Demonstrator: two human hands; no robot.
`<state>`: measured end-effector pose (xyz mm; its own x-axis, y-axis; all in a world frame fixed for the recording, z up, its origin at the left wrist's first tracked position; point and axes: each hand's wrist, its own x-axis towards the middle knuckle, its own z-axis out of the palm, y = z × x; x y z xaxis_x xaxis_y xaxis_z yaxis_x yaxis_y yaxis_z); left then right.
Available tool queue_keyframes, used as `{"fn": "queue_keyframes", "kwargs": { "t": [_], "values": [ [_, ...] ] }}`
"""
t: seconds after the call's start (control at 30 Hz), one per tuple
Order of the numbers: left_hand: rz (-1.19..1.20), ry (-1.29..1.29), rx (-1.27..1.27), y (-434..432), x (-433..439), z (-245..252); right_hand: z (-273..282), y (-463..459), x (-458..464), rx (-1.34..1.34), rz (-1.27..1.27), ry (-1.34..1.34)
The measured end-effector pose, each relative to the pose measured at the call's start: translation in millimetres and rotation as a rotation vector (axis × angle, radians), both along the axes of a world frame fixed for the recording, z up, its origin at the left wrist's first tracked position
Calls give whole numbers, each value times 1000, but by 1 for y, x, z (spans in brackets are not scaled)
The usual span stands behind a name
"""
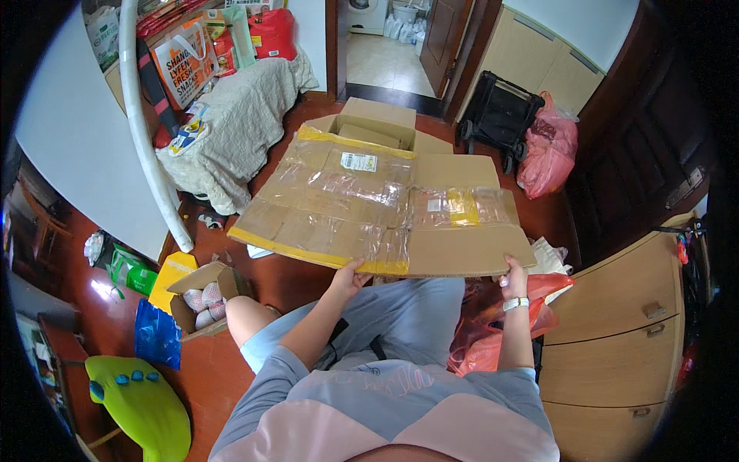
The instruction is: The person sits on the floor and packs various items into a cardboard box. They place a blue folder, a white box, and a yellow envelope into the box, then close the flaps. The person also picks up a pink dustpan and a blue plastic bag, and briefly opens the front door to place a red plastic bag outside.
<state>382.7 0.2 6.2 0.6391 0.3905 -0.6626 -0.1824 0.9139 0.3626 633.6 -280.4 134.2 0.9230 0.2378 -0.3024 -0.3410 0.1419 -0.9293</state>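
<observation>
A large flattened cardboard sheet (346, 196), with clear and yellow tape and a label bearing writing, spreads out in front of me. My left hand (349, 279) grips its near edge by the yellow tape strip. At the near right corner, my right hand (513, 278) holds the same sheet, thumb on top; a pale band circles that wrist. Behind the sheet's far edge stands an open cardboard box (381, 112) with cardboard inside. My legs are partly under the sheet.
Left are a small carton (185, 315) of net-wrapped round items, a blue bag (157, 335) and a green cushion (144, 398). Red plastic bags (482, 352) lie right, beside a wooden cabinet (612, 358). A folded black cart (499, 115) and a cloth-covered bench (242, 115) stand farther off.
</observation>
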Motion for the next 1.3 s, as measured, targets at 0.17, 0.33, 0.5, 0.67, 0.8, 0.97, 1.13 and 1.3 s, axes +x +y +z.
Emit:
{"fn": "queue_keyframes", "kwargs": {
  "t": [0.17,0.33,0.5,0.67,0.8,0.97,1.13,1.3],
  "values": [
    [1,-17,-11,-2,5,-40,44,41,-5,-331,53,-352],
    [-58,42,-56,-16,9,-72,100,142,-68,-599,453,-1002],
    [-102,-72,52,-23,2,-93,71,266,-178,-748,662,-1515],
    [-166,-289,57,-24,-13,-88,-30,331,-224,-967,1334,-1634],
    [-163,-360,61,-31,-42,-88,-90,326,-219,-764,1325,-1627],
    [148,-421,-145,-25,-69,-98,-106,330,-194,-577,1359,-1431],
    [538,-40,35,36,-70,-81,-101,332,-174,-480,1435,-1330],
    [465,153,126,55,-90,-52,-104,338,-117,-923,965,-1428]
  ]
}}
